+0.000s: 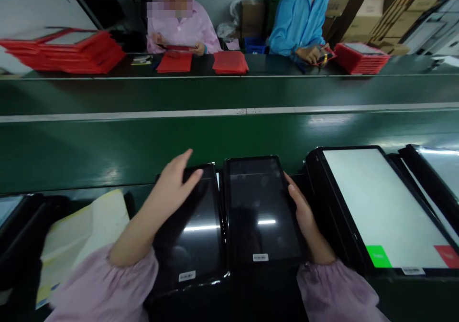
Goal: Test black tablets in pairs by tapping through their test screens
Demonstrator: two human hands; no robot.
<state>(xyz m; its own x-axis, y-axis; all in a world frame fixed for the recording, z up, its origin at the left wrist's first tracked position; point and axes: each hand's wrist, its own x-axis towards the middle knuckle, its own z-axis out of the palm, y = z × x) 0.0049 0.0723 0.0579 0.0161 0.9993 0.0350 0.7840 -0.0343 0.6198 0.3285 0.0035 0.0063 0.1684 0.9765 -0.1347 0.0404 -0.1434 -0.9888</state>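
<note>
A worker's two bare hands meet a pair of dark tablets lying side by side along the near edge of a long green bench (118, 150). The right hand (303, 212) lies against the right edge of the middle tablet (258, 202), thumb along its side, apparently to steady it; the other fingers are hidden, so whether they grip beneath cannot be told. The left hand (174, 181) is spread above the left tablet (195, 245), index finger and thumb well apart, holding nothing; whether it touches the glass is unclear. Both tablets face up, likely to leave screens and white labels readable. Toward the bench's near right corner sits a lit tablet (376, 202); toward the near left, a pale sheet (89, 226). Across the far edge, co-workers in pink (179, 33) and blue (294, 21) handle items between red stacks (82, 52), seemingly piled aside to free working space.
</note>
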